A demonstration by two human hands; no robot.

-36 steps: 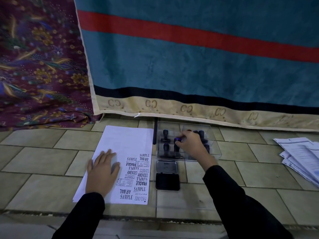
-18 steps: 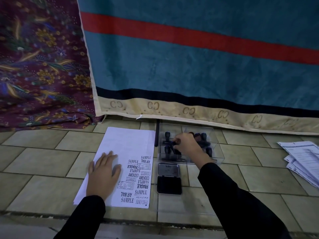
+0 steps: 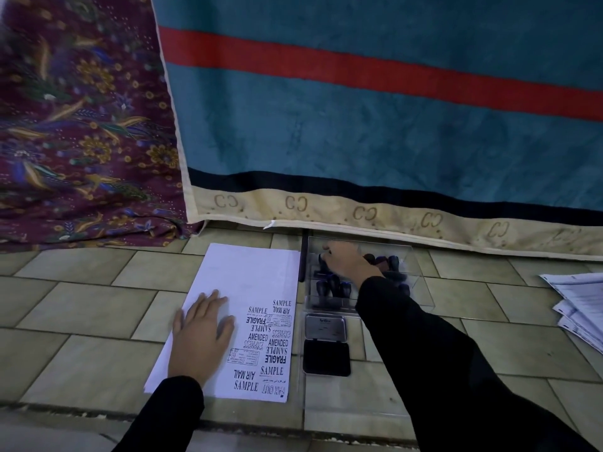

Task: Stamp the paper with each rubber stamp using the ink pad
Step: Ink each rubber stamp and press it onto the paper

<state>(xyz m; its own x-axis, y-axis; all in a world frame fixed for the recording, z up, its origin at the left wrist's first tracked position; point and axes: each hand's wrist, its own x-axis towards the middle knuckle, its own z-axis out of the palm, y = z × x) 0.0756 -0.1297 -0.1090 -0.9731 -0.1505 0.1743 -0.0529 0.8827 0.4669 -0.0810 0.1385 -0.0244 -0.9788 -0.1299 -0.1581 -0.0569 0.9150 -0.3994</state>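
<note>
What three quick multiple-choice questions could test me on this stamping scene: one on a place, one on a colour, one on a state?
1. Where is the right hand?
A. On the ink pad
B. In the clear stamp box
C. On the paper

2. What colour is the stripe across the hanging teal cloth?
A. Red
B. Yellow
C. White

3. How is the ink pad?
A. Lid shut
B. Lid open
C. Upside down

Answers: B, its fingers reach among the stamps. A, a red band crosses it. B, the dark pad shows below the raised lid. Meanwhile the left hand lies flat on the paper.
</note>
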